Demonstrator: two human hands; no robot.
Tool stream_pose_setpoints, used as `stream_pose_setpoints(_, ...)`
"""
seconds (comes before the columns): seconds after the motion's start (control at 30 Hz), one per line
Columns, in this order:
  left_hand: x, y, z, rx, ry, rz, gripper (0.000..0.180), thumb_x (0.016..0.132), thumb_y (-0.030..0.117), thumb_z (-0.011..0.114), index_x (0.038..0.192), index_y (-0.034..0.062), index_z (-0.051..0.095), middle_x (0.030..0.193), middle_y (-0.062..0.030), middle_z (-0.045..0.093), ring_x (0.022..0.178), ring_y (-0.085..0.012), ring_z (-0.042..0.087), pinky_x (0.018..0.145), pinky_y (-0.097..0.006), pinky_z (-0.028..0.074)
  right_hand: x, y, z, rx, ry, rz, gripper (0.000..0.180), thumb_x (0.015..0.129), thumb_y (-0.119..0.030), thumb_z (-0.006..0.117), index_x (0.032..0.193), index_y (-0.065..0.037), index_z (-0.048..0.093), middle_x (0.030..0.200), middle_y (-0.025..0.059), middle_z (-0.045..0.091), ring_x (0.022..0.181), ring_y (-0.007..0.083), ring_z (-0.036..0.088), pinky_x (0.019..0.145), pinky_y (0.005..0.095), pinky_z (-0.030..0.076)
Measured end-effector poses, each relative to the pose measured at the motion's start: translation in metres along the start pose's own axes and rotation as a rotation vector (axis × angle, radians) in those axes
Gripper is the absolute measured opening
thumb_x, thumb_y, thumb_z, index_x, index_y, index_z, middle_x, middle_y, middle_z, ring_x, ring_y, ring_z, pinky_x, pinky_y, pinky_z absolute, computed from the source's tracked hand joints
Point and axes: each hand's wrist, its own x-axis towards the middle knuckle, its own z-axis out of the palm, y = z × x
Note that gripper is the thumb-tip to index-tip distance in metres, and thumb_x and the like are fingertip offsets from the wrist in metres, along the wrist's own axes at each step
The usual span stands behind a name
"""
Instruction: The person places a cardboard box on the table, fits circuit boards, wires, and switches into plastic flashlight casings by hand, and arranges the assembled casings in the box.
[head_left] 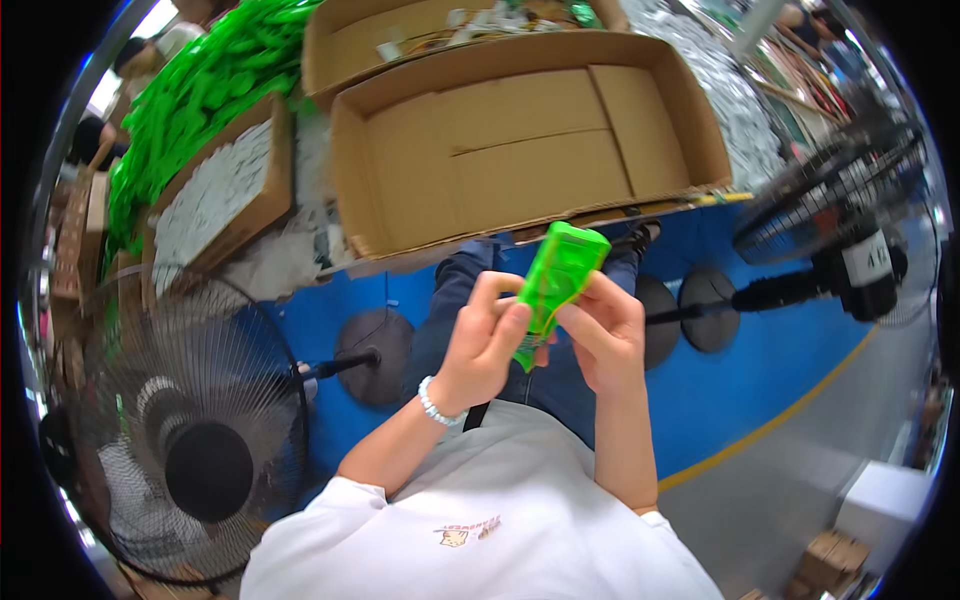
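Observation:
A bright green flat plastic packet [566, 262] is held up in front of my lap, tilted with its wide end away from me. My left hand [482, 338] pinches its left edge between thumb and bent fingers. At its right edge, my right hand [612, 335] grips it with the thumb on top. Its lower end tapers between my hands, and what is inside cannot be made out. Just beyond the packet lies a large open cardboard box [530, 130], whose brown bottom shows.
Green packets [215, 85] are heaped at the far left, by a box of white packets [222, 195]. Another carton [345, 35] with small items lies behind. White packets [690, 75] spread far right. Standing fans flank me, one left [200, 440], one right [840, 200].

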Motion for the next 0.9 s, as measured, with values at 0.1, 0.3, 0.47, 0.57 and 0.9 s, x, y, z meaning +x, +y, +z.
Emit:
stream_pose_setpoints(0.1,0.0,-0.002,0.008,0.277,-0.039,0.083,0.022,0.103,0.019,0.043,0.116,0.0009,0.041,0.077,-0.0091,0.067,0.061,-0.0139,0.064,0.054,-0.027,0.05,-0.006,0.003,0.001,-0.18,0.267,-0.101,0.037,0.087,0.002,0.064,0.123,0.007,0.055,0.095,0.0115,0.066,0.071,0.0155,0.064,0.048,0.0239,0.052)
stream_pose_setpoints(0.3,-0.011,-0.02,0.006,-0.217,0.092,0.154,0.032,0.105,0.032,0.041,0.117,0.0029,0.042,0.088,-0.0068,0.061,0.073,-0.0124,0.062,0.063,-0.026,0.05,0.024,0.009,0.053,-0.295,0.25,-0.205,0.053,0.084,0.004,0.067,0.133,0.004,0.047,0.094,0.0131,0.067,0.069,0.0115,0.063,0.045,0.0185,0.045)
stream_pose_setpoints(0.47,-0.04,-0.021,-0.027,-0.496,0.223,0.218,0.043,0.104,0.039,0.038,0.128,0.0038,0.042,0.1,-0.0118,0.059,0.077,-0.0178,0.063,0.069,-0.029,0.052,0.069,-0.007,0.084,-1.117,-0.402,-0.053,0.049,0.081,0.0,0.068,0.128,0.002,0.055,0.093,0.0143,0.067,0.082,0.022,0.065,0.07,0.0316,0.053)
stream_pose_setpoints(0.57,-0.061,-0.044,-0.051,-0.585,0.344,0.103,0.041,0.104,0.036,0.042,0.131,0.0046,0.045,0.101,-0.01,0.06,0.077,-0.0181,0.063,0.069,-0.031,0.052,0.101,-0.003,0.129,-1.473,-0.61,-0.349,0.046,0.08,-0.001,0.064,0.125,0.0,0.057,0.098,0.0185,0.066,0.09,0.0308,0.065,0.082,0.0372,0.052)
stream_pose_setpoints(0.9,-0.133,-0.073,-0.087,-0.488,0.151,-0.083,0.051,0.102,0.024,0.049,0.146,0.0025,0.035,0.115,-0.0093,0.059,0.089,-0.0161,0.058,0.086,-0.032,0.047,0.298,0.157,0.263,-1.662,-0.67,-0.345,0.03,0.077,-0.022,0.071,0.098,-0.001,0.07,0.098,0.0194,0.07,0.093,0.0316,0.068,0.083,0.0394,0.053)
